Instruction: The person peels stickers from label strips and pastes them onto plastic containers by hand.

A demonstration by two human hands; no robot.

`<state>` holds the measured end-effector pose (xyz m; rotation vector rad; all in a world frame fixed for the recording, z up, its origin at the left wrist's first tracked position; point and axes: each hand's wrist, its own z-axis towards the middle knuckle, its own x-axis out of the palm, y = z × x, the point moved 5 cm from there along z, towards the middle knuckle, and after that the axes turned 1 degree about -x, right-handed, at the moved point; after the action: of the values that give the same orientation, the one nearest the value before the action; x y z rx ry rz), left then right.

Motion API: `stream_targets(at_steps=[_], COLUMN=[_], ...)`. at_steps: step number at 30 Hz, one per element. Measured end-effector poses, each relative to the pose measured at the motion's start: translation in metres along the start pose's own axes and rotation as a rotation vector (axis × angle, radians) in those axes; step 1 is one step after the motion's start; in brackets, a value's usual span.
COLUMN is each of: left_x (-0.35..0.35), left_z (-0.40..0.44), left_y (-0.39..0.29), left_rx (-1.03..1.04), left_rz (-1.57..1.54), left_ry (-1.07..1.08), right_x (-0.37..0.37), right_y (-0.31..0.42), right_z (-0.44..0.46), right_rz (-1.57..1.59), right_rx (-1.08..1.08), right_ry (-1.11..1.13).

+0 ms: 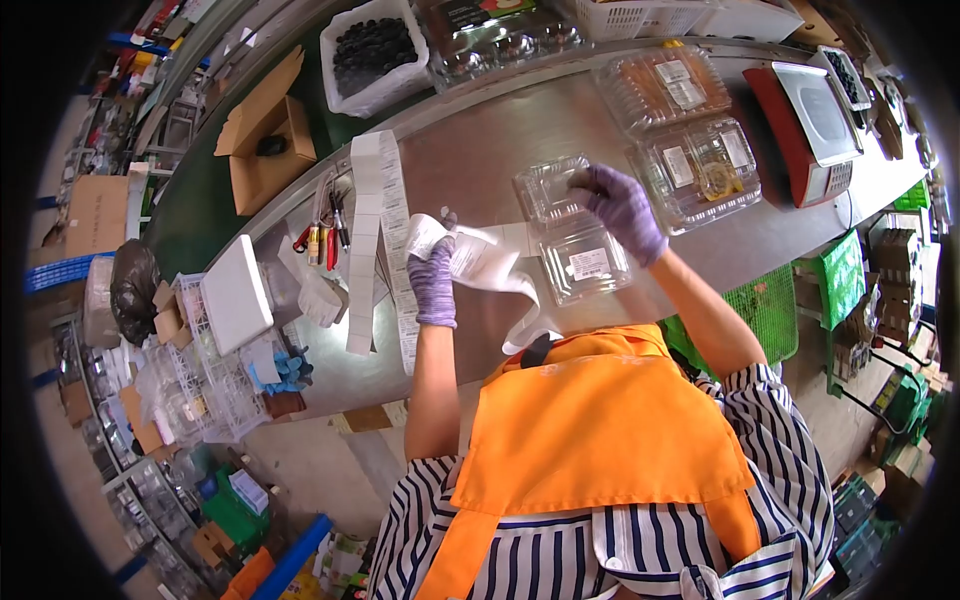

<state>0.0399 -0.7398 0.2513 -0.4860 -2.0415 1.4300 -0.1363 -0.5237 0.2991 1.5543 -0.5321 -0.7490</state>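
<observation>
My left hand (434, 280), in a purple knit glove, is closed around a curling strip of white labels (485, 265) that hangs toward the apron. My right hand (622, 212), gloved the same way, is above a clear plastic clamshell box (550, 188). Its fingers are drawn together, and whatever may be between the tips does not show. Just below stands another clear clamshell box (583, 264) with a printed label on its lid. Long label strips (366, 240) lie flat left of my left hand.
Two larger labelled clamshells (672, 88) (700, 172) hold food at the right, beside a red scale (805, 125). On the left are pens and red-handled tools (325, 232), an open cardboard box (265, 150) and a white lid (237, 295). A tub of dark fruit (373, 55) stands behind.
</observation>
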Motion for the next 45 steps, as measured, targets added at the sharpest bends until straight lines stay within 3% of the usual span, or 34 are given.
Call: stream_targets(at_steps=[2, 4, 5, 6, 14, 17, 20, 21, 22, 24, 26, 28, 30, 31, 33, 34, 35, 38, 43, 45], left_x=[0.002, 0.032, 0.036, 0.047, 0.056, 0.046, 0.020, 0.017, 0.006, 0.007, 0.037, 0.033, 0.052, 0.061, 0.053, 0.057, 0.051, 0.060, 0.044, 0.033], left_z=[-0.009, -0.019, -0.026, -0.031, -0.038, -0.036, -0.021, -0.010, -0.008, -0.005, -0.026, -0.034, -0.047, -0.057, -0.063, -0.068, -0.068, -0.078, -0.078, -0.076], left_y=[-0.001, -0.012, -0.008, -0.013, 0.011, 0.028, 0.029, 0.027, 0.017, 0.016, 0.005, 0.042, 0.047, 0.054, 0.080, 0.074, 0.096, 0.083, 0.118, 0.130], left_rx=[-0.175, -0.133, -0.329, -0.336, -0.546, -0.603, -0.484, -0.266, -0.209, -0.236, -0.370, -0.421, 0.033, 0.317, -0.267, -0.372, -0.257, -0.232, -0.314, -0.489], left_rz=[0.194, 0.307, 0.320, 0.302, -0.020, -0.127, -0.029, -0.215, -0.075, -0.132, -0.139, 0.106, 1.097, 1.401, 0.944, 0.958, 0.896, 0.885, 0.637, 0.640], left_ry=[-0.036, 0.043, 0.049, 0.031, 0.087, 0.129, -0.073, -0.122, -0.060, -0.009, 0.184, 0.179, 0.732, 0.822, 0.505, 0.408, 0.435, 0.435, 0.378, 0.356], right_x=[0.001, 0.025, 0.035, 0.046, 0.049, 0.046, 0.029, 0.018, 0.006, -0.015, -0.015, -0.013, -0.007, -0.005, 0.000, -0.003, -0.006, -0.021, -0.027, -0.034], right_y=[0.008, 0.036, 0.052, 0.055, 0.041, 0.049, 0.048, 0.022, 0.016, -0.014, -0.030, -0.031, -0.027, -0.025, -0.024, -0.020, -0.014, -0.010, -0.062, -0.059], right_z=[0.007, 0.005, 0.000, -0.001, -0.011, -0.017, -0.012, -0.005, 0.005, 0.025, 0.036, 0.042, 0.047, 0.048, 0.045, 0.043, 0.037, -0.001, -0.071, -0.074], right_rz=[-0.190, -0.322, -0.395, -0.464, -0.660, -0.619, -0.209, -0.062, 0.036, -0.313, -0.462, -0.611, -0.758, -0.849, -1.029, -1.020, -1.010, -0.866, -0.727, -0.532], right_rx=[-0.130, -0.286, -0.346, -0.457, -0.459, -0.580, -0.464, -0.228, -0.143, 0.127, 0.115, 0.147, 0.222, 0.163, 0.044, 0.029, 0.014, -0.012, 0.114, 0.227], right_ry=[0.066, 0.196, 0.180, 0.222, 0.234, 0.189, 0.173, 0.045, -0.023, -0.070, -0.077, -0.056, -0.010, -0.025, -0.055, -0.100, -0.145, -0.199, -0.118, -0.144])
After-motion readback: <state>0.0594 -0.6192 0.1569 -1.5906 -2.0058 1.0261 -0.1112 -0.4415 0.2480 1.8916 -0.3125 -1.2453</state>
